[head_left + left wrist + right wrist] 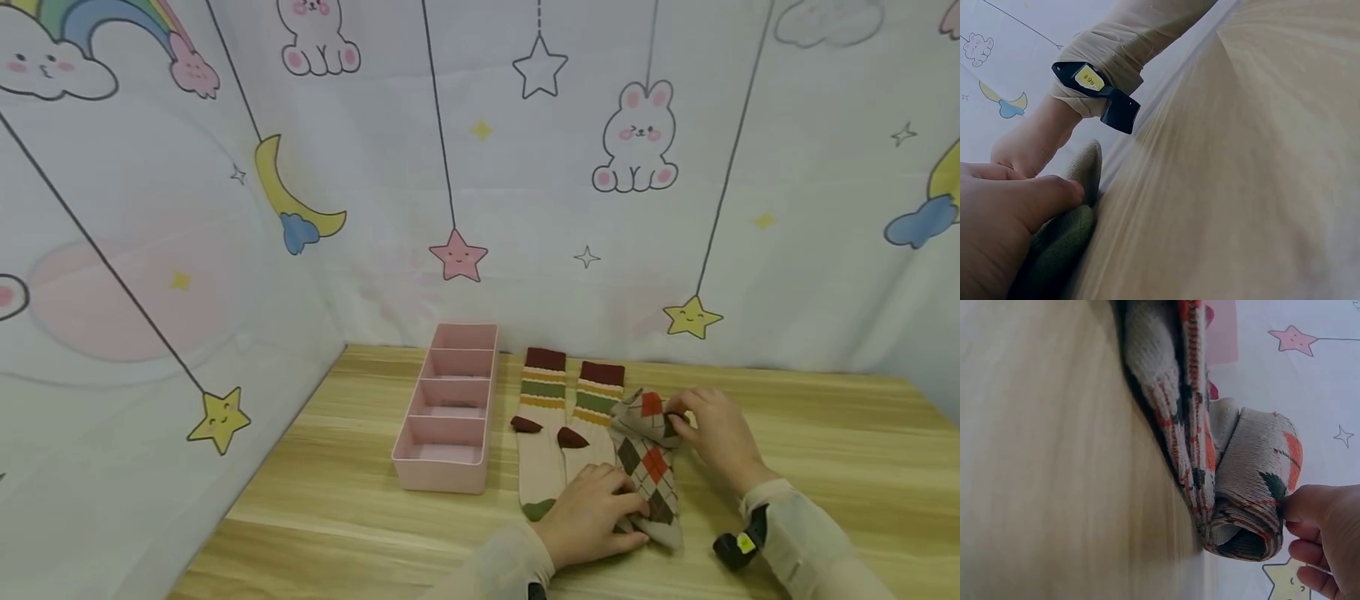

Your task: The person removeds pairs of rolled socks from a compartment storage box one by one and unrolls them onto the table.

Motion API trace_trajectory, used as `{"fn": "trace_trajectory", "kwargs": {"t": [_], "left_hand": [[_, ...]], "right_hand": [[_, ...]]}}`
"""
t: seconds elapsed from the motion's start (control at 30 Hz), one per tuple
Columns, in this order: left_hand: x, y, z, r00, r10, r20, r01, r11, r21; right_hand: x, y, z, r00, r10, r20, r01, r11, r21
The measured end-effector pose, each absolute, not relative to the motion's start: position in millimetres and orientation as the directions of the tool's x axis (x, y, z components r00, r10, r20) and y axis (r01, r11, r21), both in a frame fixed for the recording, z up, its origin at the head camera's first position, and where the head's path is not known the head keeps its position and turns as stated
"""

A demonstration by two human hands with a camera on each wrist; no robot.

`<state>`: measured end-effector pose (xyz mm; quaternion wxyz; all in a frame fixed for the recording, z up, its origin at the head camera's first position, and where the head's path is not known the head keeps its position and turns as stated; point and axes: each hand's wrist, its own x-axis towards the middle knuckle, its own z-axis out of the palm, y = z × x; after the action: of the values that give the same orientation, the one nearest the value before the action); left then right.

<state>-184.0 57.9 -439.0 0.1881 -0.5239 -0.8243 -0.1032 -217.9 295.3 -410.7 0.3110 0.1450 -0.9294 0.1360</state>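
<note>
A pair of grey argyle socks [654, 471] with red and dark green diamonds lies on the table, one end turned over into a thick roll. My right hand [716, 433] pinches that rolled end [1254, 469] between thumb and fingers. Over the toe end rests my left hand [588, 517], its thumb [1054, 197] touching the sock. Two cream striped socks, a left one [542, 400] and a right one [597, 396], lie flat beside the argyle pair; my left hand partly covers their feet. A green toe [1063, 244] shows under the left thumb.
Left of the socks stands a long pink box [442, 475] with several compartments in a row. A white printed cloth [547, 308] hangs behind and beside the wooden table [337, 500]. Each wrist wears a black camera mount, the right one [738, 546] plainly seen.
</note>
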Motion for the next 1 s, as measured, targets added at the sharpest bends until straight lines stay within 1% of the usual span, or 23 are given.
{"fn": "trace_trajectory", "kwargs": {"t": [0.1,0.2,0.47,0.63,0.83,1.0], "left_hand": [[-183.5,58.2,-439.5,-0.38,0.824,0.42,0.902,0.431,-0.028],[-183.1,58.4,-439.8,-0.382,0.822,0.422,0.901,0.432,-0.026],[-183.6,58.1,-441.3,-0.375,0.815,0.441,0.902,0.431,-0.03],[-183.9,58.2,-442.0,-0.381,0.817,0.433,0.901,0.433,-0.024],[-183.8,58.4,-441.1,-0.389,0.823,0.415,0.902,0.432,-0.012],[-183.9,58.4,-441.0,-0.39,0.822,0.415,0.902,0.431,-0.006]], "right_hand": [[-220.4,295.5,-413.1,-0.749,-0.218,0.626,-0.381,0.914,-0.137],[-221.4,295.4,-413.8,-0.758,-0.226,0.612,-0.379,0.916,-0.132],[-218.9,294.8,-411.3,-0.803,-0.23,0.55,-0.348,0.93,-0.118],[-218.2,294.6,-409.7,-0.846,-0.234,0.479,-0.32,0.941,-0.105],[-221.7,294.9,-409.5,-0.882,-0.247,0.4,-0.289,0.956,-0.047],[-226.0,296.3,-410.5,-0.89,-0.27,0.366,-0.288,0.958,0.008]]}}
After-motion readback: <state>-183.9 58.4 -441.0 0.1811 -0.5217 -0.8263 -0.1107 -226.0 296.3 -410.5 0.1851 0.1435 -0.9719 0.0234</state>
